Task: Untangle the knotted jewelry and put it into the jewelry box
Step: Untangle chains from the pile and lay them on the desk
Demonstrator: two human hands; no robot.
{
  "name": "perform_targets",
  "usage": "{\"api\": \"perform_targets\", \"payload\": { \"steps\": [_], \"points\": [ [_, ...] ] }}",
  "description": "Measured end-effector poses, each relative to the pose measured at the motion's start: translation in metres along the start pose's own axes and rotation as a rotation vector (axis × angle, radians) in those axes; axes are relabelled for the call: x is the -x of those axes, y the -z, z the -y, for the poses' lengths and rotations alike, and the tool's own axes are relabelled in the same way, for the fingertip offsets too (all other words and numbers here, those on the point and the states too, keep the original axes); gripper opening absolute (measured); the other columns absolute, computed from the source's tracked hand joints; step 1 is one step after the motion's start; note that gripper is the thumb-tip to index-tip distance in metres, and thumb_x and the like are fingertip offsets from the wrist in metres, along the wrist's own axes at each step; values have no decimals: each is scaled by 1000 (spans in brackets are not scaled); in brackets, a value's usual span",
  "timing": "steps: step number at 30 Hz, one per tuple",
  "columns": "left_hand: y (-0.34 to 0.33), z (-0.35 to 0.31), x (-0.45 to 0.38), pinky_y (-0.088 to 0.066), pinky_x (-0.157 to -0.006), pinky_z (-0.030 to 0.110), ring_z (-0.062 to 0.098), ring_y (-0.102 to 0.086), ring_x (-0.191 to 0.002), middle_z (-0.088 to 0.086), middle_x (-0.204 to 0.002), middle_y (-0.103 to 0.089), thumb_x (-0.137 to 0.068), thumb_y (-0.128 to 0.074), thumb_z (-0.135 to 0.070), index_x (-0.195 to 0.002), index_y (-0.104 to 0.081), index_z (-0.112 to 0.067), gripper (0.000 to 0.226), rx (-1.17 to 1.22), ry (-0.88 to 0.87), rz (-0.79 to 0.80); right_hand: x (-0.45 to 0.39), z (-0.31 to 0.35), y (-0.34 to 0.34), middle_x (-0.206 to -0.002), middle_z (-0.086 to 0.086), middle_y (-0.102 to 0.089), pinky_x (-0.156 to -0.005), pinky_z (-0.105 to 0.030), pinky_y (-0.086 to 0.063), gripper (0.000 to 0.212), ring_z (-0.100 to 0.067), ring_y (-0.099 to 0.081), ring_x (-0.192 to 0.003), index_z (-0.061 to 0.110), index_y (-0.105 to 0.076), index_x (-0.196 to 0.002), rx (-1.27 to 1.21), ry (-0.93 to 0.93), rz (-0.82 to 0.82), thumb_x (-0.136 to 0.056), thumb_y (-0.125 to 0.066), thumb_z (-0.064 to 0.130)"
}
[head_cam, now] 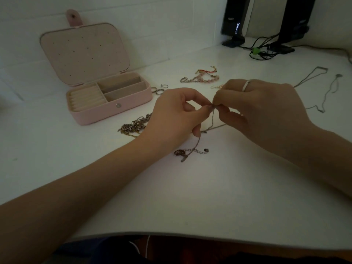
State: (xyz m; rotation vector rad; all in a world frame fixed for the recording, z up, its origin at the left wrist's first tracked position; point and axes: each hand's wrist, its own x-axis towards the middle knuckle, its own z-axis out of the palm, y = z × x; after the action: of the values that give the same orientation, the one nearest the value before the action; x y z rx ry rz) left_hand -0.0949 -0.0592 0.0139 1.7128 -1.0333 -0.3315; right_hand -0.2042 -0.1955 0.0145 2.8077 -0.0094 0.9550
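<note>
Both the left hand (172, 113) and the right hand (261, 107) pinch the thin chain (213, 119) between closed fingers (206, 109), its charm end hanging below onto the worktop (209, 197), the pink jewelry box (106, 109) open to their left.

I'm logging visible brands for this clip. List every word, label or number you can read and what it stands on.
Left black speaker: a small white logo on its front, too blurred to read.
Right black speaker: a faint mark, illegible.
Pink jewelry box: no text, only a plain snap button.
Nothing else bears writing.
</note>
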Motion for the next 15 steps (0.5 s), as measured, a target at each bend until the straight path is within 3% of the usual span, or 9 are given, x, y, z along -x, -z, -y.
{"api": "perform_targets", "payload": {
  "steps": [9,15],
  "points": [
    [-2,7,-2,-42,-51,15,6,-52,-39,4,-47,-60,-80,-67,-8,-72,-65,-16,12,-124,-90,-51,1,6,-7,-74,10,-53,-49,-32,-46,11,-14,-47,-55,22,-61,-84,-217,-134,-12,-84,-50,25],
    [-3,10,-3,-42,-58,21,5,-58,-48,-6,-56,-65,-79,-69,-18,-74,-65,-28,11,-180,-94,-92,0,7,-7,-76,9,-52,-51,-36,-47,10,-15,-48,-58,22,-58,-83,-284,-144,-9,-84,-49,23]
  ]
}}
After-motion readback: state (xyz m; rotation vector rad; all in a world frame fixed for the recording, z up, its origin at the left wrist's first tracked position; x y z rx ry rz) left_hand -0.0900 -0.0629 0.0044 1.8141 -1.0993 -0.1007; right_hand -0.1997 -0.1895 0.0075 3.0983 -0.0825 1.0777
